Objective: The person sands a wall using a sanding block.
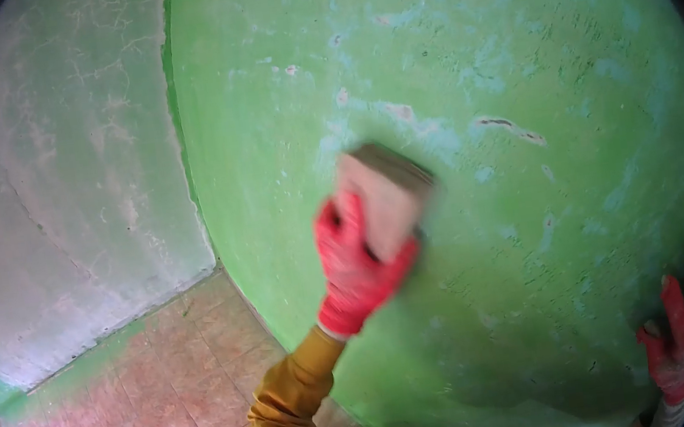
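My left hand (353,268), in a red glove with a mustard sleeve behind it, grips a tan sanding block (386,187). The fingers and thumb clasp the block's lower part and sides; its dark, layered upper edge lies close against the green wall (491,315). Hand and block are blurred by motion. At the lower right, my right hand (682,329) wears a red glove with pale fingertips. Its fingers point up and stand apart, with nothing held. That palm appears to rest on the wall near its right edge.
Scraped blue and white patches (402,112) and a short gouge (511,129) mark the green wall. A pale, cracked wall (88,159) meets it at a corner on the left. Brown tiled floor (174,379) lies below, with green dust along its edge.
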`<state>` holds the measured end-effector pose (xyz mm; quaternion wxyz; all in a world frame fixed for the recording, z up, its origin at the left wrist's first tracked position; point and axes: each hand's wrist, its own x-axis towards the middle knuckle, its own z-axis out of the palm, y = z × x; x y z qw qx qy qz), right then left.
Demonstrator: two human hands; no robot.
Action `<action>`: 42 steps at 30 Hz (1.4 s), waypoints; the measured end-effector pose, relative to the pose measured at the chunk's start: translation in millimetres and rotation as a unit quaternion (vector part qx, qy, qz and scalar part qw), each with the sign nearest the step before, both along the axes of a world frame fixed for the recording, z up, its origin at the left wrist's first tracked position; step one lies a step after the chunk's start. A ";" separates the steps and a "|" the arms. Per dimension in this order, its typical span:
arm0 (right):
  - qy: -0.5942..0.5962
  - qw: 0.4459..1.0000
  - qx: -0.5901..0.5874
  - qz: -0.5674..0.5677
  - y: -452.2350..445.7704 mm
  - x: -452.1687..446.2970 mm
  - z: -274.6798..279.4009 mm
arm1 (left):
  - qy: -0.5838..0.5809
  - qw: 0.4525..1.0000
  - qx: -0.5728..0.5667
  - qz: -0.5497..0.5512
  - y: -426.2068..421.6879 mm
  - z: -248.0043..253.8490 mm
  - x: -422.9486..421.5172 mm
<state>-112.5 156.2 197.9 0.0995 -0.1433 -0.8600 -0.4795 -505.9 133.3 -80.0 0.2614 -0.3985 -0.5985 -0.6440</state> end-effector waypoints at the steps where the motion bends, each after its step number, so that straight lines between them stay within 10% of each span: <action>1: 0.000 1.000 -0.004 -0.002 0.7 3.4 0.3 | -0.114 0.993 0.010 -0.009 8.4 -2.4 -21.3; 4: -0.010 1.000 -0.003 -0.001 -1.7 -1.2 1.5 | -0.374 0.924 0.057 -0.054 13.2 9.7 -86.0; 8: -0.013 1.000 0.006 -0.021 -3.2 5.6 1.7 | -0.166 0.986 0.006 0.033 7.8 -1.9 -24.8; 9: -0.019 0.999 0.010 -0.030 -1.7 5.8 1.6 | -0.342 0.916 0.145 -0.154 12.9 -2.4 5.5; 11: -0.021 0.999 0.014 -0.034 2.1 5.2 1.4 | -0.226 0.947 0.169 -0.151 0.8 -17.3 38.3; 13: -0.014 0.999 0.018 -0.029 -0.2 5.5 4.0 | -0.461 0.754 0.223 -0.412 -6.5 -9.8 45.0; 14: -0.036 0.998 0.029 -0.053 -6.2 7.5 7.8 | -0.236 0.933 0.082 -0.260 -4.7 -22.1 25.8; 15: -0.045 0.996 0.033 -0.066 -6.7 7.4 7.0 | -0.026 1.000 -0.002 0.004 -2.9 -34.1 6.6; 18: -0.024 0.999 0.008 -0.036 -2.1 2.0 1.2 | -0.376 0.924 0.045 -0.051 7.0 -4.0 -66.1; 22: -0.035 0.999 -0.012 -0.030 -6.4 -11.6 1.5 | -0.180 0.983 -0.002 0.030 11.9 -9.6 -15.3; 25: -0.004 1.000 -0.021 -0.007 -2.8 -22.9 -4.6 | -0.438 0.768 0.120 -0.451 -2.6 -5.4 88.3; 28: -0.011 0.985 -0.096 0.143 -1.1 -24.9 -12.4 | 0.185 0.964 0.020 -0.190 -20.2 3.4 151.7; 34: -0.119 0.955 -0.254 0.099 -10.8 -50.3 -66.8 | 0.205 0.965 0.056 -0.152 -10.7 14.6 180.5; 42: -0.174 0.972 0.102 0.120 -21.9 -11.4 -90.2 | 0.310 0.936 0.055 -0.159 -6.8 19.0 222.6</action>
